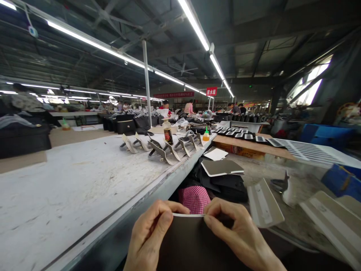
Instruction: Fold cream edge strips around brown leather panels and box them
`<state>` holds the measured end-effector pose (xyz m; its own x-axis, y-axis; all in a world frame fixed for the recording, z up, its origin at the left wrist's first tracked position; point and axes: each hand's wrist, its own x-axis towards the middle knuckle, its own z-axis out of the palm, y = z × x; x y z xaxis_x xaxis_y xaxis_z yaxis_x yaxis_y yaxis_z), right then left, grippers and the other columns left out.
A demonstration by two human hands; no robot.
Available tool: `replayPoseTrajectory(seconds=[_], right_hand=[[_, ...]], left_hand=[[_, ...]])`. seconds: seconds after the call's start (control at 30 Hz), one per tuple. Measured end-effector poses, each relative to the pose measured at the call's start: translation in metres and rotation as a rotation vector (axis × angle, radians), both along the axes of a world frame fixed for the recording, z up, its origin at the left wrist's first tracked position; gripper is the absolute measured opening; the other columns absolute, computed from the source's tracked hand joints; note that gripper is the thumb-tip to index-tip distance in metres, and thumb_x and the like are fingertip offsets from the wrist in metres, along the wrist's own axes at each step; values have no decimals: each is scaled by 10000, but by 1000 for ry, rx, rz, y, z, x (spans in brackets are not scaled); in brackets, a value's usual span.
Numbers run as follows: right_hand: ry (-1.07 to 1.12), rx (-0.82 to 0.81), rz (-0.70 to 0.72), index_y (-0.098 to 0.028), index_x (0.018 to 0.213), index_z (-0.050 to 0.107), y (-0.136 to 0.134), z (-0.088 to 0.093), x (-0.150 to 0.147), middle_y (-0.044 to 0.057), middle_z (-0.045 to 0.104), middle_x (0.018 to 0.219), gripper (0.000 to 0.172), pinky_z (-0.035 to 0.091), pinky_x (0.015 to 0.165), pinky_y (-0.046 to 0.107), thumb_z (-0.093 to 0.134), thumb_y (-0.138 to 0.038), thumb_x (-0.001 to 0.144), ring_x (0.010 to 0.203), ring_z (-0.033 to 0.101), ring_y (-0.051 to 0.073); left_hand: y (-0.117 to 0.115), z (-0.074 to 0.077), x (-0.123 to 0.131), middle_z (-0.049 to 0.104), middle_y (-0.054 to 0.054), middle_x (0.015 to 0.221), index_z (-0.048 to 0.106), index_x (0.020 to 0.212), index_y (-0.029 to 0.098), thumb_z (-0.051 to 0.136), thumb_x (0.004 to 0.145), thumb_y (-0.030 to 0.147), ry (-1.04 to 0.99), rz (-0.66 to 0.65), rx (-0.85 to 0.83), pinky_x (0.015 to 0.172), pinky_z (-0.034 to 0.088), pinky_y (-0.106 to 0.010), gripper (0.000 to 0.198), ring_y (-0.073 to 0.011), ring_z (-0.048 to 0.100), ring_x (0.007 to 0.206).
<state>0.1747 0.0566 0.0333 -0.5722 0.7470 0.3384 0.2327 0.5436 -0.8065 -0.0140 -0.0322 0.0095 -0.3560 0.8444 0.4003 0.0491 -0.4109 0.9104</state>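
A dark brown panel (pixel 191 241) with a white top edge is held upright at the bottom centre. My left hand (pixel 153 231) pinches its upper left edge between thumb and fingers. On the upper right edge, my right hand (pixel 232 227) grips the same panel, thumb in front and fingers curled behind. Pink checked cloth (pixel 194 197) shows just beyond the panel's edge. Past it lie a dark panel with a white border (pixel 222 167) and black pieces (pixel 229 186). The panel's lower part runs out of the frame.
A long white table (pixel 79 180) fills the left, bearing curved pieces (pixel 166 150), a dark-labelled bottle (pixel 167 131) and an orange bottle with a green tip (pixel 206 135). Beige panels (pixel 265 203) lie right. Several people work in the background.
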Motion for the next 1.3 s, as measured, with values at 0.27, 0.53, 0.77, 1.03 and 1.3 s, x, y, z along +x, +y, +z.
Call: replayPoseTrajectory(seconds=[0.27,0.53,0.77,1.03,1.3], right_hand=[[-2,-22,15,-200,683,594,3,1,2,25,685,739,220,453,673,294,577,-288,883,693,613,174],[-51,-54,15,-197,679,603,4,3,4,17,667,713,247,427,662,297,579,-323,890,683,581,171],[-34,3,11,-202,693,595,4,1,8,10,667,727,241,438,657,288,578,-316,904,683,587,165],[-69,12,29,-207,668,572,3,6,9,-1,649,710,254,422,639,285,571,-314,898,670,580,160],[-55,-10,60,-204,699,584,3,4,5,5,661,732,228,427,657,282,573,-290,910,689,588,160]], left_hand=[[5,5,2,751,-31,832,686,729,194,665,930,467,-109,-42,-46,700,480,-240,339,-185,644,767],[8,5,-8,804,-39,947,768,850,235,661,935,336,177,50,-89,796,540,-250,170,-207,718,874],[9,14,-20,745,2,879,771,1115,297,723,888,239,433,4,-2,678,524,-197,239,-154,690,736],[13,23,-19,656,0,670,732,767,186,716,906,237,643,9,47,605,458,-226,150,-148,612,608],[16,12,-7,480,29,621,533,669,199,496,987,220,597,95,106,551,366,-226,321,-125,481,556]])
